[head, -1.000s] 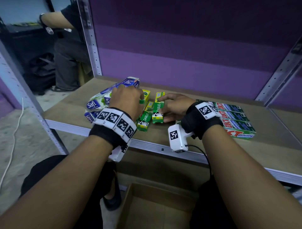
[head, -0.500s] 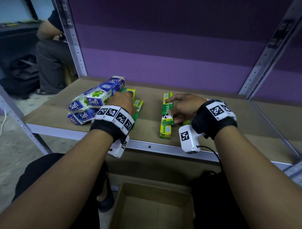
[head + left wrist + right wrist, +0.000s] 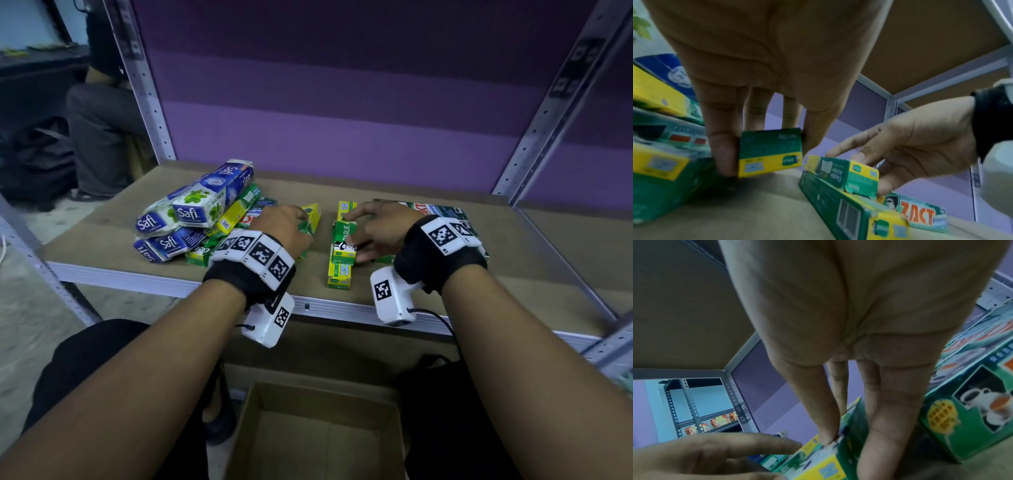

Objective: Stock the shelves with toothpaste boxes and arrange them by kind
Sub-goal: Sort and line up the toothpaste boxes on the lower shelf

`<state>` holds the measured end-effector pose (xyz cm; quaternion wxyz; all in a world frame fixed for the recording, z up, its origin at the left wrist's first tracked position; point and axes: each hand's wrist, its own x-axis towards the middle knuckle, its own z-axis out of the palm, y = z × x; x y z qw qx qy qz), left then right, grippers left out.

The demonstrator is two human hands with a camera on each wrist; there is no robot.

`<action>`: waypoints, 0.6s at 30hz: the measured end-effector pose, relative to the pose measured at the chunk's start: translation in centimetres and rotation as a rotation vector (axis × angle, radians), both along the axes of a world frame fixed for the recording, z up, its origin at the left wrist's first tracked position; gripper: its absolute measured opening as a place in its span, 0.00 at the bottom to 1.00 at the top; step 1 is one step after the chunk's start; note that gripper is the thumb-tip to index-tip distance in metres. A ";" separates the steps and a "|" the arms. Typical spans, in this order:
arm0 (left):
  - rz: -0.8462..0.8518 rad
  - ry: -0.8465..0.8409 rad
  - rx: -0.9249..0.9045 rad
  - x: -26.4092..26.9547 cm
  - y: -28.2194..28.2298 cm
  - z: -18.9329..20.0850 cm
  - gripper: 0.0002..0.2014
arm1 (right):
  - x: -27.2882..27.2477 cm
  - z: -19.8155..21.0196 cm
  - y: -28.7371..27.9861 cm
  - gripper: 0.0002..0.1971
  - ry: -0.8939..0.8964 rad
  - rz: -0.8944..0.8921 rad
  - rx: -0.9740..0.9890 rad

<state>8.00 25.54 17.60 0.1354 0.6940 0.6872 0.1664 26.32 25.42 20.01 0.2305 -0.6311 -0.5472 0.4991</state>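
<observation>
Sorting only part done: low in frame, brown cardboard carton emptied; mid-frame, left hand pinching small green-and-yellow toothpaste box, right hand gripping stacked green-and-yellow boxes; upper left, blue-and-white Safi boxes heaped unsorted on wooden shelf.

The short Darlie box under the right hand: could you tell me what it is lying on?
The short Darlie box, held by the right hand, lies on a longer green-and-yellow box that juts toward the shelf edge. That box's covered middle cannot be seen.

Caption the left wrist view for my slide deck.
Left hand pinches a green-and-yellow toothpaste box above the shelf.
</observation>
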 end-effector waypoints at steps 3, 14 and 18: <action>-0.027 0.026 0.003 0.6 0.1 -0.6 0.23 | -0.2 0.0 -0.1 0.21 0.001 0.007 -0.003; -0.074 0.032 -0.024 0.3 0.4 -0.3 0.17 | 0.1 0.1 -0.3 0.19 -0.053 0.046 0.054; -0.063 -0.052 0.065 -0.6 0.2 0.5 0.10 | 0.3 0.1 -0.1 0.16 -0.062 0.016 0.099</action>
